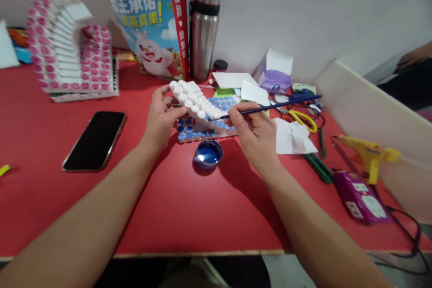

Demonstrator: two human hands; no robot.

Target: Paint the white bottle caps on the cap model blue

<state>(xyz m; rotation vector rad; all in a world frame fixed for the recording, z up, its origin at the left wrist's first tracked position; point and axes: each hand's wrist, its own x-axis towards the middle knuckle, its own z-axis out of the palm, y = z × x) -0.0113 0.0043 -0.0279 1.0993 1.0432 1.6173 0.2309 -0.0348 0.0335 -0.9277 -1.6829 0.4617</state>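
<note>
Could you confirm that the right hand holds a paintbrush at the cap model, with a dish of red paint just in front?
Not quite: the head view shows the dish holds blue paint, not red. The right hand does hold the paintbrush at the cap model, with the dish just in front.

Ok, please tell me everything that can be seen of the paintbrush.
The paintbrush is long and thin, with a dark blue handle that looks smooth. The right hand pinches it near the front end, like a pen. It lies nearly level, the rear end pointing to the right, the tip at the white caps of the stepped model, which the left hand holds. The bristles are too small to describe.
</note>
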